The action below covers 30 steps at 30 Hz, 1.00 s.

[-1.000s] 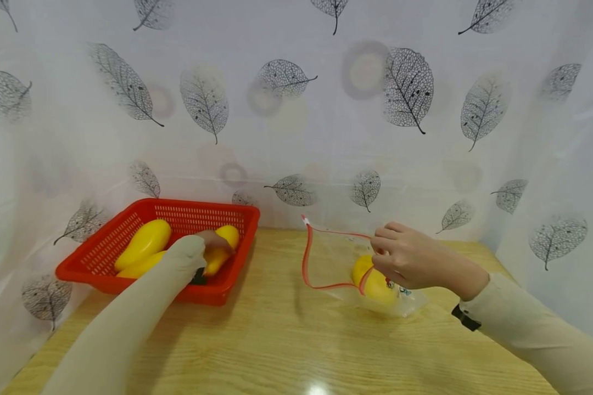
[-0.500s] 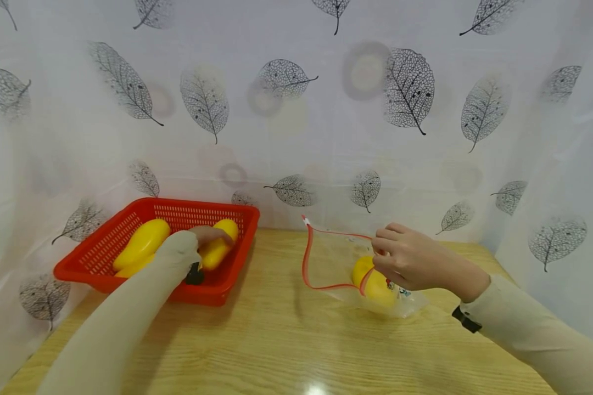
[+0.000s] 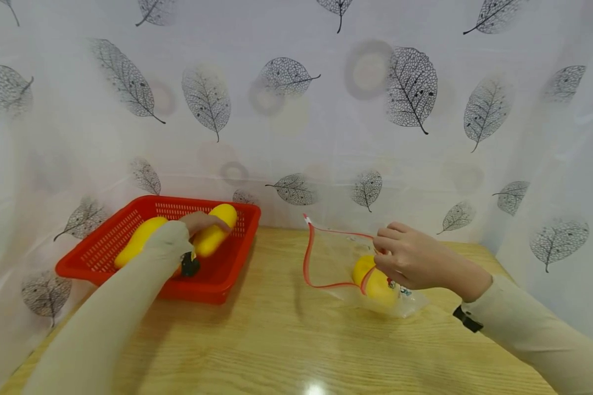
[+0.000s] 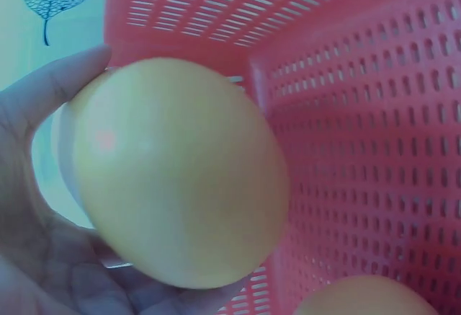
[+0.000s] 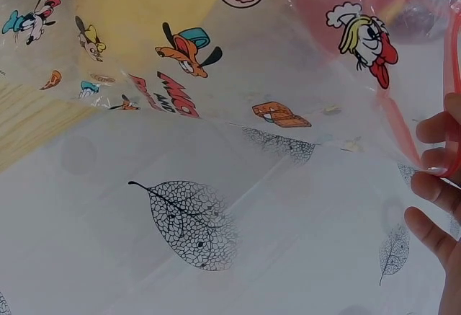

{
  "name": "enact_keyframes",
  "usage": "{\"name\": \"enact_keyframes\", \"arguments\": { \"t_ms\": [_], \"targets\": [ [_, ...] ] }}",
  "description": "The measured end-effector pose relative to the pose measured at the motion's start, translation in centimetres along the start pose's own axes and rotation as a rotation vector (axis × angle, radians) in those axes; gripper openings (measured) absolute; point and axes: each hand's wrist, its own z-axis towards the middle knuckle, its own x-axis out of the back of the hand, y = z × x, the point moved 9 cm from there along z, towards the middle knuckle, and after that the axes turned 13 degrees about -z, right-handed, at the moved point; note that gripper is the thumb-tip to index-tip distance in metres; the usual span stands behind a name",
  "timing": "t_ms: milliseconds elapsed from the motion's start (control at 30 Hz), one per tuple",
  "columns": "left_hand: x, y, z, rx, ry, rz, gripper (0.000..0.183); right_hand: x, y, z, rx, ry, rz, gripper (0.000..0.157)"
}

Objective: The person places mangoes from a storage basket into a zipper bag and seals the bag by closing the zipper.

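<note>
My left hand (image 3: pixel 201 223) grips a smooth yellow mango (image 3: pixel 218 227) just inside the red plastic basket (image 3: pixel 232 263). In the left wrist view the thumb and fingers curve around this mango (image 4: pixel 180 171), and the basket wall (image 4: pixel 360 135) lies beyond it. On the right, my right hand (image 3: pixel 415 257) pinches the edge of a clear zip bag (image 3: pixel 306 258) and holds its red-rimmed mouth wide. Inside the bag lies yellow fruit (image 3: pixel 379 288), partly hidden by that hand. Cartoon prints cover the bag (image 5: pixel 238 77) in the right wrist view.
Another yellow mango (image 3: pixel 140 238) stays in the basket's left part, partly behind my left sleeve. A wooden table (image 3: pixel 272 329) bears the basket and the bag. Behind hangs a pale curtain (image 3: pixel 296 137) with leaf prints.
My left hand has lifted the mango upward from the basket floor and drawn slightly back to the left. The right hand and the bag stay in place.
</note>
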Motion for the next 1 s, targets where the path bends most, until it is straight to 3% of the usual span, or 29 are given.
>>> {"name": "enact_keyframes", "arguments": {
  "t_ms": [67,100,200,300,400,667,1000],
  "targets": [
    [0.4,0.5,1.0,-0.039,-0.006,0.102,0.079,0.0,0.0,0.0,0.000,0.000,-0.002,0.044],
    [0.7,0.5,1.7,-0.018,0.006,0.106,0.082,0.0,0.0,0.0,0.000,0.000,-0.002,0.044],
    [1.4,1.2,3.4,-0.066,0.025,0.287,0.083,0.0,0.0,-0.1,-0.001,0.002,-0.002,0.043],
    [2.0,1.8,4.0,-0.098,0.047,0.369,0.085,0.0,0.0,-0.1,-0.002,0.004,-0.001,0.043],
    [1.9,2.4,3.5,-0.141,0.048,0.400,0.083,0.0,0.1,-0.1,-0.002,0.004,-0.001,0.043],
    [1.0,3.7,0.7,-0.223,0.042,0.432,0.077,0.0,0.1,-0.1,0.001,0.000,0.000,0.044],
    [-0.6,5.6,-1.7,-0.341,0.049,0.502,0.085,0.1,0.1,0.0,0.000,-0.001,-0.001,0.043]
  ]
}}
